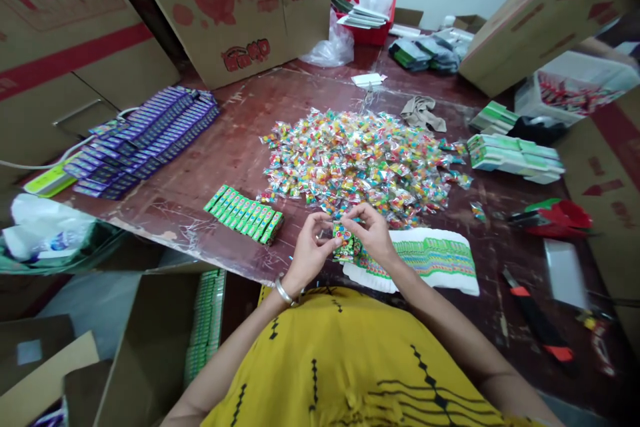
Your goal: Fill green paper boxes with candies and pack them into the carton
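Observation:
Both my hands meet at the table's near edge around a small green printed box (344, 244). My left hand (316, 245), with a bangle at the wrist, grips the box from its left side. At the box's upper end, the fingers of my right hand (371, 233) are pinched together; whether they also hold a candy packet I cannot make out. Under my right forearm lies a fanned row of flat green-and-white cartons (440, 260). Just beyond my hands is a big heap of clear packets of colourful candy (360, 160). Left of my hands stands a row of filled green boxes (245, 213).
Stacked purple boxes (150, 137) occupy the table's left side. Large cardboard cartons (240, 13) stand behind. To the right are more flat green cartons (517, 155), red-handled scissors (555, 217) and a black-and-orange cutter (540, 320). An open carton of green boxes (205, 320) sits below, left.

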A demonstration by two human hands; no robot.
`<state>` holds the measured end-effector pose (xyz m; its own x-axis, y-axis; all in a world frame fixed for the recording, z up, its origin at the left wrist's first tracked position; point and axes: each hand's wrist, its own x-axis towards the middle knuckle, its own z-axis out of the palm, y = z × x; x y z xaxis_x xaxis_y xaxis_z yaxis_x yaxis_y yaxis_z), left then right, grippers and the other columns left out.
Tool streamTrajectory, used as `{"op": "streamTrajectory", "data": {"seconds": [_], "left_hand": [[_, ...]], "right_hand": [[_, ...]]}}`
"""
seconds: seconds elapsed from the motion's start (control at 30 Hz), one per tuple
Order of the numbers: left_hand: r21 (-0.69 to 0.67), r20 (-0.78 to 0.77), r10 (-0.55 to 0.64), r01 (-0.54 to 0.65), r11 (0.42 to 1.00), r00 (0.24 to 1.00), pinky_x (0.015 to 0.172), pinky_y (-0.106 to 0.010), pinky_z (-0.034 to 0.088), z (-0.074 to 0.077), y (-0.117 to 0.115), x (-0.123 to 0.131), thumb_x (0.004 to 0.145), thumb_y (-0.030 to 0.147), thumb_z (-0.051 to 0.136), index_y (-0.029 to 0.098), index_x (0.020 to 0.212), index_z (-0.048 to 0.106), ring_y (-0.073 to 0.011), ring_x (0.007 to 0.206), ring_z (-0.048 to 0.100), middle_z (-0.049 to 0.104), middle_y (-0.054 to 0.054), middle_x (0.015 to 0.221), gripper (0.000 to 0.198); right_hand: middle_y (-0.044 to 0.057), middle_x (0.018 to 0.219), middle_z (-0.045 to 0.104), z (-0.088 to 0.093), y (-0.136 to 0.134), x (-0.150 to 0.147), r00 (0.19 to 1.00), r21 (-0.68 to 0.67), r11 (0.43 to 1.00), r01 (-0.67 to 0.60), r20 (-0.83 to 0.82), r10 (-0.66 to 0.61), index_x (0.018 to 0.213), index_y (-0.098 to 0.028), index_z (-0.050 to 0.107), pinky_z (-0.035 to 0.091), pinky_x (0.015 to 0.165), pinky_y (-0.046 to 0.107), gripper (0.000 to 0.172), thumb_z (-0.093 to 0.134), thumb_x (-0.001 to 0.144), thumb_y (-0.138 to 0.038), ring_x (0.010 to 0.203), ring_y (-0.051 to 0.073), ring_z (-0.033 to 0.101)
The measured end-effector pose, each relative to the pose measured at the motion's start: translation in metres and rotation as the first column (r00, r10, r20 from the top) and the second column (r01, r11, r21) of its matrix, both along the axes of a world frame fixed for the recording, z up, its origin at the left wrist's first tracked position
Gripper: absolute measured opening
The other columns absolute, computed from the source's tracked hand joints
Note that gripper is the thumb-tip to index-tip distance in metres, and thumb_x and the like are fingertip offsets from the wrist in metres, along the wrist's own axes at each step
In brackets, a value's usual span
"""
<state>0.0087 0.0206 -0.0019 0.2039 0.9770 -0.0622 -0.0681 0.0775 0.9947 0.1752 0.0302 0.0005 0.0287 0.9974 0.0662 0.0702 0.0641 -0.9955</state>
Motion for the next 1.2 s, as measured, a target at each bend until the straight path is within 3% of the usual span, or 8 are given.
{"op": "streamTrajectory", "data": {"seconds": [0.33, 0.47, 0.57, 0.7, 0.77, 0.97, 1.1, 1.2], "left_hand": [[0.082, -0.162, -0.08, 0.095, 0.992, 0.984, 0.082, -0.03, 0.054, 0.005, -0.006, -0.01, 0.083, 0.023, 0.065, 0.023, 0.122, 0.049, -0.0183, 0.097, 0.062, 0.059, -0.005, 0.106, 0.042], [0.051, -0.159, -0.102, 0.112, 0.992, 0.982, 0.082, -0.031, 0.055, 0.004, -0.005, -0.012, 0.083, 0.024, 0.065, 0.024, 0.129, 0.051, -0.0207, 0.1, 0.062, 0.06, -0.007, 0.11, 0.049], [0.042, -0.124, -0.071, 0.077, 0.996, 0.99, 0.081, -0.03, 0.053, 0.004, 0.0, -0.015, 0.082, 0.025, 0.066, 0.022, 0.124, 0.056, -0.0211, 0.102, 0.062, 0.063, -0.007, 0.112, 0.043], [-0.018, -0.014, -0.008, 0.008, 1.0, 1.0, 0.076, -0.028, 0.053, 0.002, 0.007, -0.017, 0.079, 0.025, 0.07, 0.018, 0.114, 0.057, -0.0186, 0.088, 0.065, 0.067, -0.007, 0.103, 0.039], [-0.065, 0.034, -0.007, 0.01, 0.998, 0.999, 0.074, -0.029, 0.054, -0.001, 0.009, -0.017, 0.078, 0.025, 0.071, 0.017, 0.113, 0.056, -0.0177, 0.084, 0.066, 0.067, -0.007, 0.1, 0.039], [-0.126, 0.048, 0.003, 0.003, 0.992, 0.999, 0.079, -0.03, 0.052, -0.011, 0.006, -0.017, 0.074, 0.027, 0.075, 0.017, 0.114, 0.054, -0.017, 0.088, 0.065, 0.066, -0.007, 0.101, 0.046], [-0.085, -0.167, 0.043, -0.057, 0.995, 0.985, 0.075, -0.03, 0.052, -0.008, 0.001, -0.029, 0.074, 0.034, 0.075, 0.015, 0.102, 0.056, -0.016, 0.079, 0.064, 0.065, -0.006, 0.092, 0.039], [0.203, -0.566, 0.188, -0.086, 0.976, 0.803, 0.074, -0.031, 0.05, -0.002, -0.001, -0.045, 0.083, 0.036, 0.066, 0.018, 0.098, 0.058, -0.0181, 0.079, 0.062, 0.064, -0.005, 0.089, 0.024]], "right_hand": [[0.002, 0.072, 0.066, 0.006, 0.022, 0.008, 0.984, -0.239, 0.955, -0.178, -0.071, 0.165, 0.068, -0.015, 0.065, 0.045, 0.059, 0.025, 0.031, 0.079, 0.066, -0.042, 0.061, 0.011, 0.056], [0.003, 0.073, 0.066, 0.009, 0.02, 0.009, 0.981, -0.183, 0.965, -0.188, 0.016, 0.194, 0.067, -0.015, 0.063, 0.046, 0.062, 0.026, 0.033, 0.073, 0.073, -0.046, 0.065, 0.012, 0.058], [0.007, 0.099, 0.068, 0.013, 0.011, 0.009, 0.938, -0.092, 0.959, -0.267, 0.202, 0.28, 0.094, -0.018, 0.067, 0.051, 0.078, 0.031, 0.034, 0.07, 0.077, -0.048, 0.092, 0.019, 0.063], [0.01, 0.146, 0.042, 0.015, -0.001, 0.01, 0.764, -0.026, 0.888, -0.46, 0.498, 0.411, 0.144, -0.027, 0.036, 0.039, 0.109, 0.044, 0.097, 0.084, 0.061, -0.045, 0.133, 0.027, 0.043], [0.01, 0.15, 0.037, 0.012, -0.002, 0.01, 0.711, 0.014, 0.876, -0.482, 0.59, 0.382, 0.146, -0.026, 0.031, 0.033, 0.114, 0.046, 0.096, 0.082, 0.066, -0.041, 0.137, 0.027, 0.038], [0.012, 0.135, 0.051, 0.0, 0.0, 0.007, 0.689, 0.106, 0.881, -0.461, 0.669, 0.28, 0.138, -0.022, 0.04, 0.04, 0.109, 0.045, 0.078, 0.076, 0.071, -0.039, 0.128, 0.027, 0.047], [0.013, 0.145, 0.042, 0.001, -0.003, 0.002, 0.659, 0.064, 0.862, -0.503, 0.673, 0.335, 0.146, -0.024, 0.03, 0.038, 0.111, 0.046, 0.096, 0.079, 0.067, -0.048, 0.135, 0.029, 0.04], [0.01, 0.152, 0.035, 0.007, -0.002, 0.009, 0.665, 0.052, 0.889, -0.455, 0.683, 0.3, 0.151, -0.028, 0.021, 0.036, 0.113, 0.046, 0.098, 0.076, 0.072, -0.048, 0.14, 0.029, 0.035]]}}
